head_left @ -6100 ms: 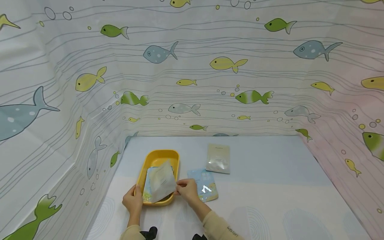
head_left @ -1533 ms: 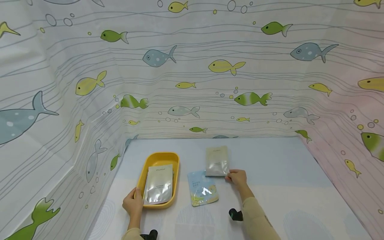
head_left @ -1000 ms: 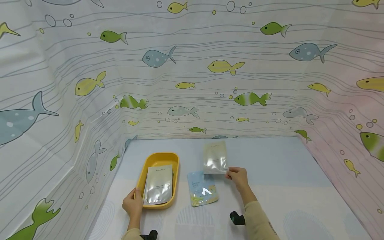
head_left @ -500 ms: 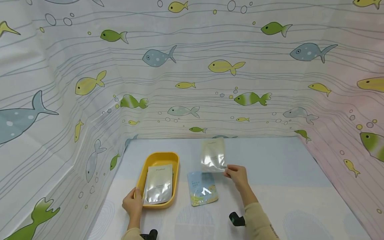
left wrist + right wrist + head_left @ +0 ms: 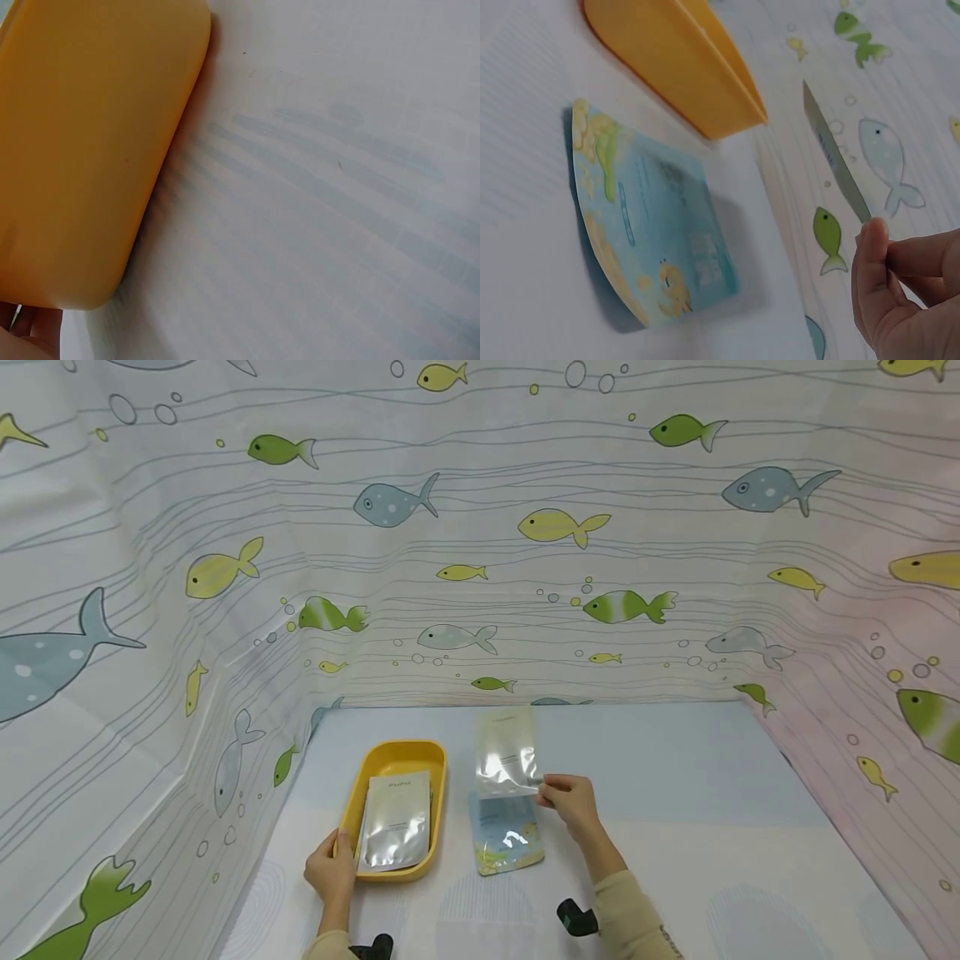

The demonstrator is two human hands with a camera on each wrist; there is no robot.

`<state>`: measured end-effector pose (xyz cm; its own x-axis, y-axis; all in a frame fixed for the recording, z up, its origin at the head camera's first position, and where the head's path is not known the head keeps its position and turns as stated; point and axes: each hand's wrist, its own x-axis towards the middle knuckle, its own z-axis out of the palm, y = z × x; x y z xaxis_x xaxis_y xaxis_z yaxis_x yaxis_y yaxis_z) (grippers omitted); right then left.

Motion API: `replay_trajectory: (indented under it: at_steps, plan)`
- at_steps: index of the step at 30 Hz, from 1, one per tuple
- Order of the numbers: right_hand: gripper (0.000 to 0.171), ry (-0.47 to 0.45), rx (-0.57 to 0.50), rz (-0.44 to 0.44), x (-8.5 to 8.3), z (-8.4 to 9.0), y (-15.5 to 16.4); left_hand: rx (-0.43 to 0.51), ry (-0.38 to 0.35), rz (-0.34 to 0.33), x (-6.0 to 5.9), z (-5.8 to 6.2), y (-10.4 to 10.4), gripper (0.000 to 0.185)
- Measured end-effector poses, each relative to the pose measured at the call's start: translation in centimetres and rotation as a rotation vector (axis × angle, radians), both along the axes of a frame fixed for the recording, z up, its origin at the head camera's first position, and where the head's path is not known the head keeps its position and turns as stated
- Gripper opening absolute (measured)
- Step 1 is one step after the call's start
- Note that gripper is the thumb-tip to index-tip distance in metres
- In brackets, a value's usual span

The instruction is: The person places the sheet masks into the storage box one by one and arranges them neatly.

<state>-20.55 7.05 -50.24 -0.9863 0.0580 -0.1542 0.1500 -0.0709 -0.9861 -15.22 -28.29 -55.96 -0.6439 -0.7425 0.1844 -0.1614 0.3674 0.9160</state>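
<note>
Slippage is the main risk; the silver sachet (image 5: 507, 752) is pinched at one near corner by the right hand (image 5: 567, 802), raised above the blue sachet (image 5: 507, 833); the yellow tray (image 5: 389, 758), left, is steadied by curled fingers (image 5: 339, 847) of the left hand (image 5: 327, 870); a loosened pinch could drop it onto the counter (image 5: 675, 827).

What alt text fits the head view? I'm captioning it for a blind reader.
A right hand pinches a silver sachet upright above a blue sachet on the table, while the left hand holds a yellow tray containing another silver sachet.
</note>
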Motion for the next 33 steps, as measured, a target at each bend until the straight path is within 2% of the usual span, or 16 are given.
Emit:
replay_trajectory:
  at_steps: [4, 9, 15, 17, 33]
  plan:
    - [0.030, 0.025, -0.002, 0.043, 0.1, 0.1, -1.3, 0.004, -0.006, -0.006, 0.1, 0.0, 0.0, 0.027]
    - [0.029, 0.011, -0.025, 0.067, 0.1, 0.3, -2.7, -0.007, 0.002, -0.005, 0.1, 0.1, 0.1, 0.026]
    - [0.032, 0.022, -0.016, 0.162, 0.6, 1.0, -3.9, -0.033, 0.015, -0.005, 0.1, 0.0, 0.0, 0.025]
    - [0.032, 0.027, -0.015, 0.187, 0.5, 0.6, -4.4, -0.033, 0.014, -0.006, 0.2, 0.0, 0.0, 0.025]
    - [0.028, 0.033, -0.054, 0.233, 0.9, 0.8, -7.5, -0.040, 0.029, 0.005, 0.1, -0.1, 0.0, 0.025]
